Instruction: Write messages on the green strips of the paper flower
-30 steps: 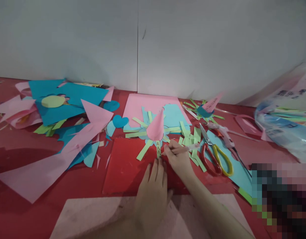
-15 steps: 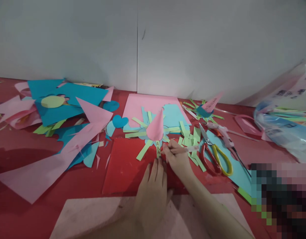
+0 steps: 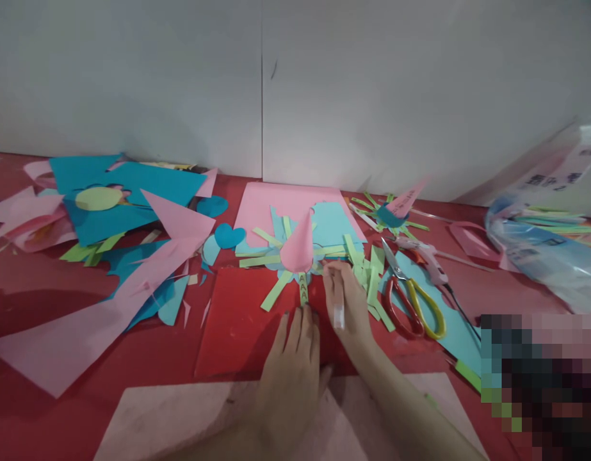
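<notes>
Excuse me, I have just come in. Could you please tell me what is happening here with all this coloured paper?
A person's right hand holds a pen near a pink paper cone with green strips spread around it. The left hand lies with its fingertips at the lower end of one green strip, which bears dark letters like A. Scissors and what looks like a glue gun lie to the right, in no hand.

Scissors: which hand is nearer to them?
Right. The right hand, holding a pen, is left of the scissors; the left hand lies farther left, on the red sheet.
</notes>
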`<state>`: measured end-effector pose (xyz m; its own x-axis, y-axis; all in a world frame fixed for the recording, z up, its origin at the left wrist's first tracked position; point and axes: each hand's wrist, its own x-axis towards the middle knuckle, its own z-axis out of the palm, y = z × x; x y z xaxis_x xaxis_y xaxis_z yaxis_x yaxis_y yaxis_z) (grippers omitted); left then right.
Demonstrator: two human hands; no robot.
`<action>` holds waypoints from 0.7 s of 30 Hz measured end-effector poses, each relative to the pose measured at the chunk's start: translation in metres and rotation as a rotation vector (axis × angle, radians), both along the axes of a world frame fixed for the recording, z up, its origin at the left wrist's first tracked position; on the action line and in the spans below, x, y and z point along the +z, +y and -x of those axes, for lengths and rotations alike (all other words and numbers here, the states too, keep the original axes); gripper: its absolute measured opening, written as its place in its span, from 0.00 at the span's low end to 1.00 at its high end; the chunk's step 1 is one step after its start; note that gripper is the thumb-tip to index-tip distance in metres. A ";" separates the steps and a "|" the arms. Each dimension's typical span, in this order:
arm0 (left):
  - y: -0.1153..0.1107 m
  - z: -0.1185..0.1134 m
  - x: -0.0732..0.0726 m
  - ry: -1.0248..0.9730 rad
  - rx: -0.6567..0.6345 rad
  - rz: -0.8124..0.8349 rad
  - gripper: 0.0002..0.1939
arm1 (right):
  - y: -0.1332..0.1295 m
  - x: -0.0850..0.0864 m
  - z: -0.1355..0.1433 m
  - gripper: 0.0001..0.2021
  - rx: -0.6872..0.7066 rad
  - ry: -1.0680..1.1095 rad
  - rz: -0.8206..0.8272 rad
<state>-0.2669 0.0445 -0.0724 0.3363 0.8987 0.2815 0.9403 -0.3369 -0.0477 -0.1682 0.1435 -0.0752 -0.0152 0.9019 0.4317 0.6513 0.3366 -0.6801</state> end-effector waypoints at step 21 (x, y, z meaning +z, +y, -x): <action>-0.002 -0.001 -0.003 -0.015 0.029 -0.029 0.27 | 0.001 -0.003 -0.002 0.10 0.089 -0.193 -0.010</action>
